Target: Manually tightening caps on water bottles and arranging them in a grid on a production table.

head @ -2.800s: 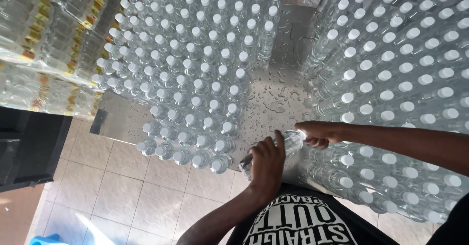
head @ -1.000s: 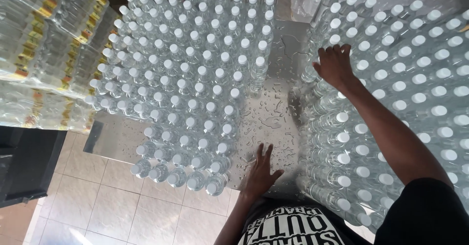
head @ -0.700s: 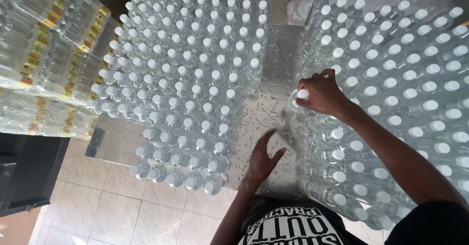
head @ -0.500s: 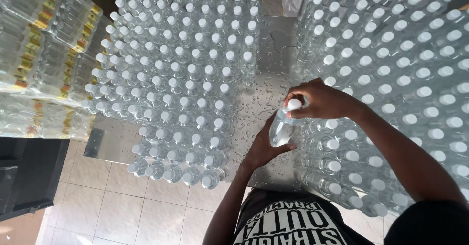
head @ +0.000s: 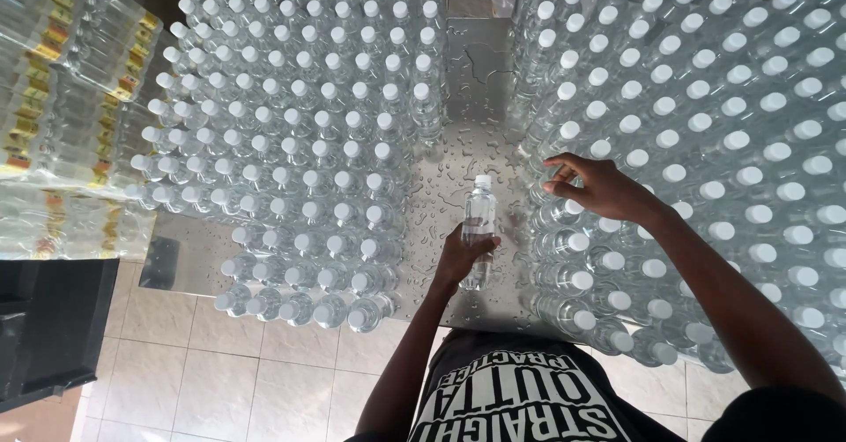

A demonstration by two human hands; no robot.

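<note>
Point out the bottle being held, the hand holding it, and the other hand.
held bottle (head: 478, 211), head view, on its clear body just below the white cap.
left hand (head: 460, 261), head view, on the back of the hand gripping the bottle's lower part.
right hand (head: 608, 188), head view, on the back of the hand above the right-side bottles.

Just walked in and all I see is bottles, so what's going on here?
A person stands at a wet metal table packed with capped clear bottles. The left hand grips one bottle upright in the bare strip between the two blocks. The right hand is open, fingers spread over the caps of the right block of bottles, holding nothing. The left block of bottles is untouched.
</note>
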